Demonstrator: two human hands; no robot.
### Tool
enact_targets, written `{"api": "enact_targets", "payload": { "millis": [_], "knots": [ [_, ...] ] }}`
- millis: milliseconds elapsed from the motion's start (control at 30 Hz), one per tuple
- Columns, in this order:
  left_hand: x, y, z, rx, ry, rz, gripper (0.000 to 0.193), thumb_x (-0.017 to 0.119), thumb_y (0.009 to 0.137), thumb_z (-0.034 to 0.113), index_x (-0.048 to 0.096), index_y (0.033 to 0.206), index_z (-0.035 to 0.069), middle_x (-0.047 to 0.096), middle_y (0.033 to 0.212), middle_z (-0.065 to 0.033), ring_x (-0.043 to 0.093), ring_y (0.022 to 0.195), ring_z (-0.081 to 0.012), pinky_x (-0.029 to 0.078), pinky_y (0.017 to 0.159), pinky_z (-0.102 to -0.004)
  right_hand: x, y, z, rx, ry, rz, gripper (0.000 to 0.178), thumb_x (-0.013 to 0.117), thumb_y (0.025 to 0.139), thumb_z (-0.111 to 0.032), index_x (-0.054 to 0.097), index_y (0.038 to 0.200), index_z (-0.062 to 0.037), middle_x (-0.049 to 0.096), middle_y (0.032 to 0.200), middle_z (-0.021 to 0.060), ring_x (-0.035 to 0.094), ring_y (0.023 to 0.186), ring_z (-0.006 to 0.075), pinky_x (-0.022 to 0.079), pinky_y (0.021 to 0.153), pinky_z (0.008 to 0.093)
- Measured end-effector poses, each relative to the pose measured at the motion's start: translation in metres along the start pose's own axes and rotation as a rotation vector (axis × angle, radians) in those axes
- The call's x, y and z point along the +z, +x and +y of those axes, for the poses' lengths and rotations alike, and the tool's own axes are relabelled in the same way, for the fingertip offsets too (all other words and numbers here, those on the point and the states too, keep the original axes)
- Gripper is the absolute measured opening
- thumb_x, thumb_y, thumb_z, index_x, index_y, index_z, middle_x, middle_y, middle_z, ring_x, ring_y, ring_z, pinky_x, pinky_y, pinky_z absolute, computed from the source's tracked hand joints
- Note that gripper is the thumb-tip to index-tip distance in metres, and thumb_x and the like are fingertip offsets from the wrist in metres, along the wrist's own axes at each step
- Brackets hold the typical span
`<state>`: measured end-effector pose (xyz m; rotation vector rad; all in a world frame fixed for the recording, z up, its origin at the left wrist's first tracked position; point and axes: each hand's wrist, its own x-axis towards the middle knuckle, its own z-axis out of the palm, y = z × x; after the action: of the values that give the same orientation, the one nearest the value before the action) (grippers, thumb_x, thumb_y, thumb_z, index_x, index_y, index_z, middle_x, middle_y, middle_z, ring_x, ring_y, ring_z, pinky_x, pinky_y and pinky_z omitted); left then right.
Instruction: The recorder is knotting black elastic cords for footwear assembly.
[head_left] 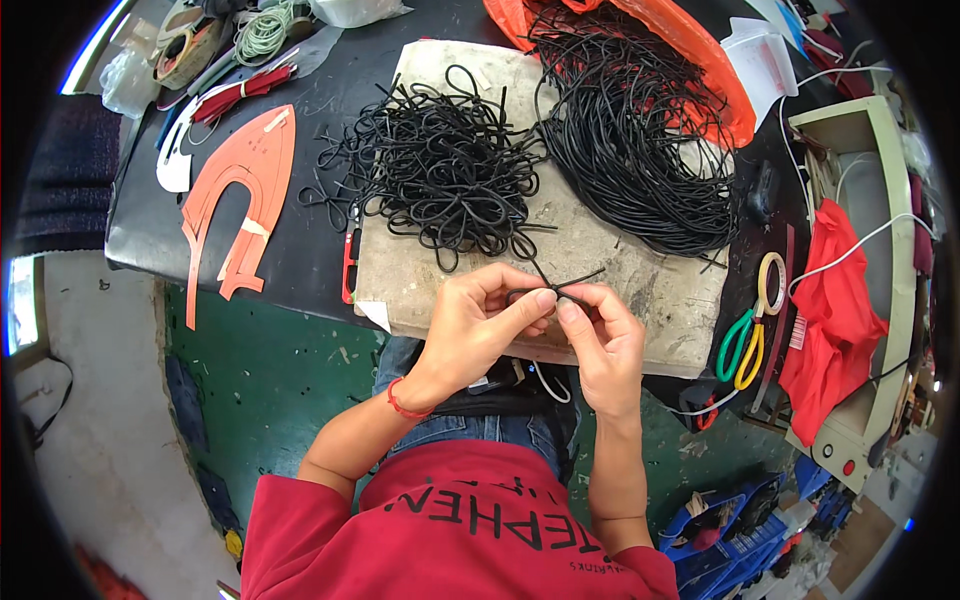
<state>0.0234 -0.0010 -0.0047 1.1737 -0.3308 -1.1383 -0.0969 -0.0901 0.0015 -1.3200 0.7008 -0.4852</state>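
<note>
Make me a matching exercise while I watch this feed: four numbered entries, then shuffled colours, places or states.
Column one
1. Scissors
2. Pattern piece
3. Long cord bundle
4. Left hand and right hand

Column two
A. Partly inside an orange-red bag
B. Pinching a black cord
C. Green and yellow handles
D. Orange, left of the pale board

Pairs: 1-C, 2-D, 3-A, 4-B
</note>
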Motion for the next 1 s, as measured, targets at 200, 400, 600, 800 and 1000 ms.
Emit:
{"api": "enact_targets", "payload": {
  "millis": [200,400,600,800,1000],
  "knots": [
    [-0.001,-0.002,-0.002,0.015,0.014,0.03,0.017,0.063,0.083,0.008,0.059,0.094,-0.004,0.062,0.079,-0.0051,0.057,0.069,-0.0068,0.048,0.063,-0.0195,0.003,0.0,-0.003,0.006,0.012,-0.014,0.014,0.054,0.087,-0.005,0.057,0.097,0.0039,0.057,0.087,0.0025,0.052,0.08,0.0067,0.042,0.072,0.0206],
    [-0.001,-0.008,0.004,-0.013,0.003,-0.045,0.02,0.059,0.085,0.006,0.058,0.102,-0.003,0.062,0.082,-0.0059,0.058,0.074,-0.0093,0.049,0.067,-0.0216,0.0,0.001,-0.003,-0.056,0.012,0.02,0.01,0.056,0.087,-0.007,0.057,0.091,0.0024,0.058,0.081,0.0017,0.052,0.075,0.005,0.042,0.068,0.0199],
    [-0.003,-0.012,-0.002,0.009,-0.126,-0.072,0.021,0.056,0.086,0.006,0.056,0.106,-0.002,0.063,0.088,-0.008,0.06,0.078,-0.0113,0.05,0.072,-0.024,0.019,-0.006,0.001,-0.145,-0.147,0.24,0.008,0.057,0.086,-0.006,0.056,0.088,0.0019,0.059,0.075,0.0022,0.052,0.067,0.0053,0.043,0.059,0.0196],
    [-0.004,-0.014,-0.003,-0.036,-0.246,-0.044,0.022,0.054,0.088,0.008,0.055,0.108,-0.001,0.062,0.095,-0.0108,0.061,0.085,-0.0142,0.051,0.077,-0.0265,0.03,-0.006,-0.002,-0.176,-0.07,0.278,0.008,0.056,0.087,-0.006,0.056,0.088,0.0021,0.06,0.078,0.004,0.055,0.069,0.0064,0.046,0.063,0.0207],
    [-0.009,-0.009,0.017,-0.125,-0.239,-0.083,0.025,0.052,0.09,0.013,0.055,0.109,-0.002,0.063,0.095,-0.0102,0.061,0.086,-0.0137,0.05,0.079,-0.0254,0.016,0.004,-0.006,-0.007,0.12,0.139,0.014,0.052,0.091,-0.013,0.057,0.089,-0.0006,0.057,0.077,0.0011,0.049,0.065,0.0041,0.039,0.058,0.0167]
  ]
}}
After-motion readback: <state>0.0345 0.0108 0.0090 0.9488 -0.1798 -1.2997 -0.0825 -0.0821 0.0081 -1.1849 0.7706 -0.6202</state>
